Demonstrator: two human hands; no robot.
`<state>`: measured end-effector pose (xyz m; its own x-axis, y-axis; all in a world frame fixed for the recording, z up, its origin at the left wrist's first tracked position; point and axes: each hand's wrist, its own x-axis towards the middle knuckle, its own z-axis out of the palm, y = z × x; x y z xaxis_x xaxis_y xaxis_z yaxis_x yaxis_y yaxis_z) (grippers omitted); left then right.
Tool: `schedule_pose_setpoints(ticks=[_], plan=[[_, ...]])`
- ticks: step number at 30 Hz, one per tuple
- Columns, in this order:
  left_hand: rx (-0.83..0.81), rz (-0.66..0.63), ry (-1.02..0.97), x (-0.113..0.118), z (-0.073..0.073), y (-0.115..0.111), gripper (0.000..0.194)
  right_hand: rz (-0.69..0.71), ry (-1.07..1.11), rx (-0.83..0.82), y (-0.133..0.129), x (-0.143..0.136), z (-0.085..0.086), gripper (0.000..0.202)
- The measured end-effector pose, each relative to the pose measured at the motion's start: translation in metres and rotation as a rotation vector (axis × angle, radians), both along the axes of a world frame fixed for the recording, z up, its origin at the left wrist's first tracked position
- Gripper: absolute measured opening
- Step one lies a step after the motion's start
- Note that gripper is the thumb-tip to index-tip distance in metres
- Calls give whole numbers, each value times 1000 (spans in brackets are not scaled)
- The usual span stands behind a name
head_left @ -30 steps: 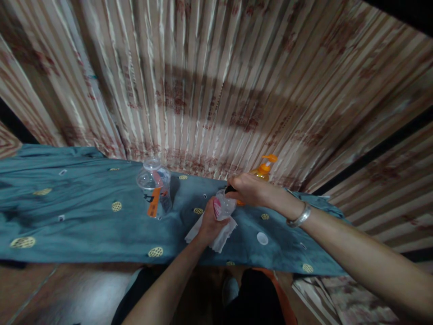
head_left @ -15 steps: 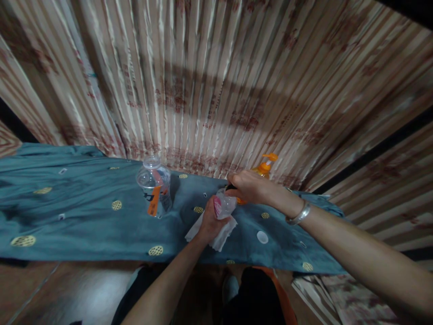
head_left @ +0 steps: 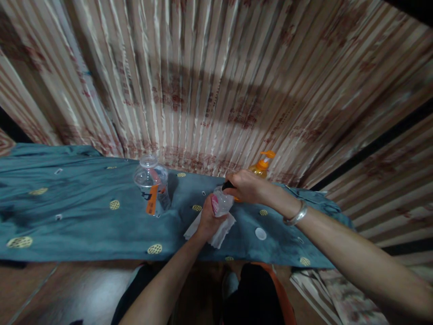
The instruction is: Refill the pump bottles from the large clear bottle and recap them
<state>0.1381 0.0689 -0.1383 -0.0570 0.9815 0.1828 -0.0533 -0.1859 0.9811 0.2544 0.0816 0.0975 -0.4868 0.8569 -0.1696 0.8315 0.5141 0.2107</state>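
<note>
My left hand [head_left: 209, 220] is wrapped round a small translucent plastic container [head_left: 223, 204] with a pink marking on its side. Over its top, my right hand [head_left: 246, 186] has its fingers closed on a black object [head_left: 228, 185]; what kind of thing it is, and whether part of it reaches inside the container, I cannot make out. Beneath the left hand and the container lies a white tissue [head_left: 221, 234]. A white round disc [head_left: 260, 234] rests on the cloth to the right of it.
A large clear plastic bottle [head_left: 157, 180] with an orange label stands uncapped to the left. Behind my right hand is an orange pump bottle [head_left: 262, 166], partly hidden. Patterned green cloth [head_left: 84, 216] covers the table, and a pleated curtain [head_left: 203, 90] hangs behind it.
The view has shifted slightly, so everything sits a little further left. Both hands keep their grips; slightly more of the black object shows under my right fingers.
</note>
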Motion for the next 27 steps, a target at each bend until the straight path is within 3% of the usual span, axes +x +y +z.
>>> schedule_pose_setpoints(ticks=[2, 5, 8, 11, 16, 19, 23, 27], plan=[[-17, 14, -10, 0, 3, 0, 80, -35, 151, 1, -3, 8, -6, 32], [-37, 13, -21, -1, 8, 0, 72, -130, 431, 5, -13, 21, -20, 36], [-58, 26, -24, -6, 13, 1, 73, -217, 601, 45, -22, 28, -47, 34], [-85, 49, -17, -13, 17, 2, 74, -331, 656, 88, -25, 27, -88, 39], [-90, 95, 10, -34, 24, 0, 70, -449, 516, 105, -20, 20, -168, 42], [-91, 129, 46, -50, 30, -2, 68, -538, 505, 52, -17, 17, -203, 55], [-110, 160, 89, -65, 32, -3, 67, -573, 616, -34, -13, 14, -227, 57], [-122, 183, 115, -71, 30, -5, 70, -417, 808, 19, -9, 7, -237, 17]])
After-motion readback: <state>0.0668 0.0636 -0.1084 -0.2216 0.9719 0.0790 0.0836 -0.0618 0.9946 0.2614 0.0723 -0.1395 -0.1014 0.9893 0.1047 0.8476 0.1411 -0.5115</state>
